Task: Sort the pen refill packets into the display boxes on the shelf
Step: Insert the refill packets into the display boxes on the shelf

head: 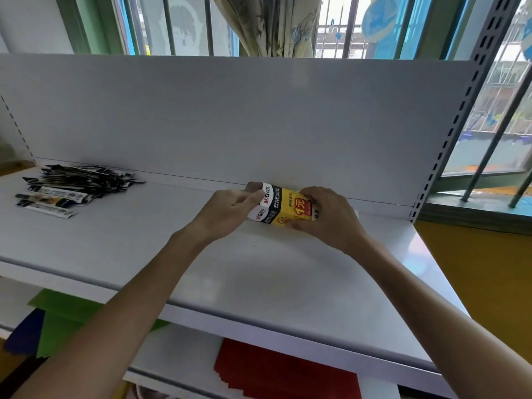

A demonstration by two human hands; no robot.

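Both hands are on a yellow, black and white display box [283, 207] at the back of the white shelf [201, 269], close against its rear panel. The left hand [230, 211] has its fingers curled round the box's left end, the thumb lying on the white flap; the right hand [325, 217] grips the right end, fingers bent over the top edge. The pile of pen refill packets [73, 184] lies well off to the left of the left hand, untouched. This looks like the preparing step: the box is being opened or set in position before any sorting. Next, I judge, the box must stand open and steady, and then one hand must reach left for packets.
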